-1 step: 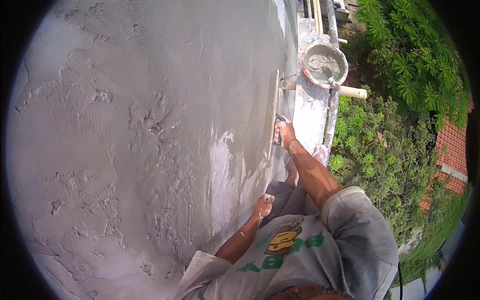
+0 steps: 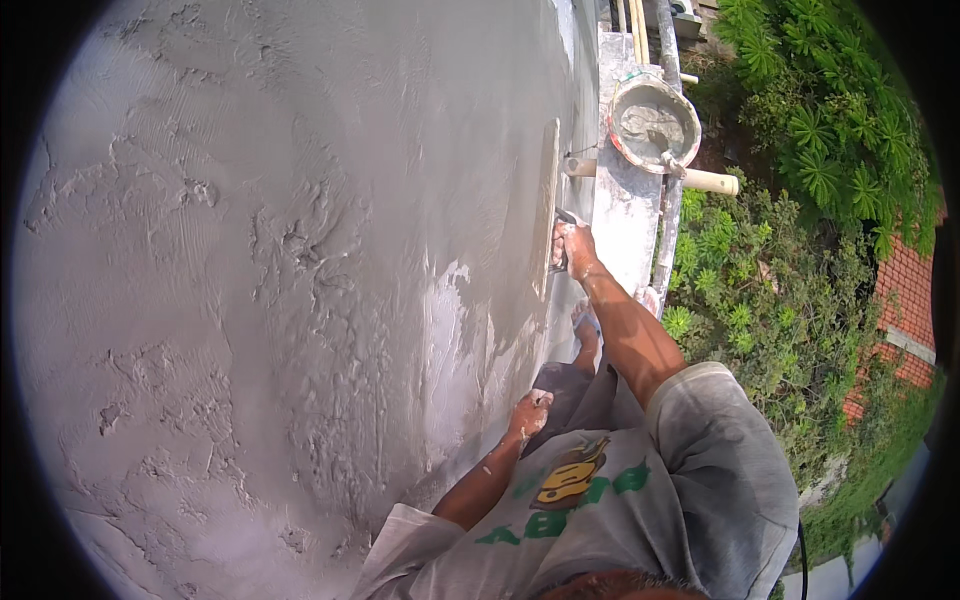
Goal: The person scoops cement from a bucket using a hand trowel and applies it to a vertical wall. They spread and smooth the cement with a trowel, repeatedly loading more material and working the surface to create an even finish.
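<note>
My right hand is wrapped round the handle of a long, narrow plastering float. The float's blade stands edge-on to me, its face against a wall of wet grey plaster. Down by my thigh, my left hand is curled closed, smeared with plaster; what it holds, if anything, is hidden. A patch of whitish, thinner coating shows on the wall left of the float. Beyond my right hand, a round bucket with grey mortar inside stands on the plank.
A narrow, plaster-stained plank runs along the wall, with a pale pole crossing under it and a long pole along its outer side. My foot is close to the wall. Green bushes and a red tiled roof lie to the right.
My right hand and the float have shifted a little farther away along the wall. My left hand stays by my thigh, still closed.
</note>
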